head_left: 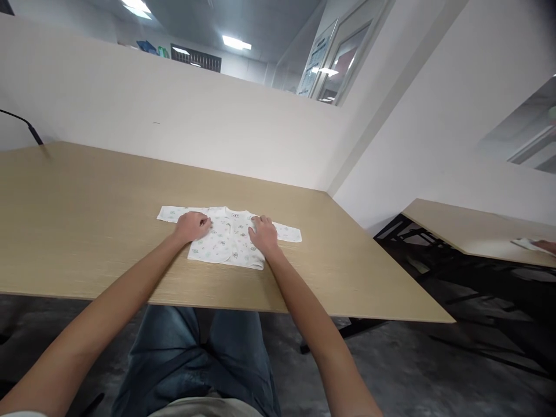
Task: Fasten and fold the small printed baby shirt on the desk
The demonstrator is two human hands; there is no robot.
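A small white baby shirt (pixel 232 234) with a scattered print lies spread on the tan table, its neckline facing the wall and both sleeves stretched out sideways. My left hand (pixel 193 226) rests at the shirt's left shoulder, its fingers curled together on the fabric. On the opposite shoulder, near the start of the right sleeve, lies my right hand (pixel 263 233), with thumb and fingers apart. Part of the cloth under each hand is hidden.
The wooden table (pixel 108 243) meets a white partition (pixel 208 133) at its far edge. A thin black stalk (pixel 35 135) rises at the far left. On a second table (pixel 460 226) at right, another person's hand (pixel 545 247) touches something pale.
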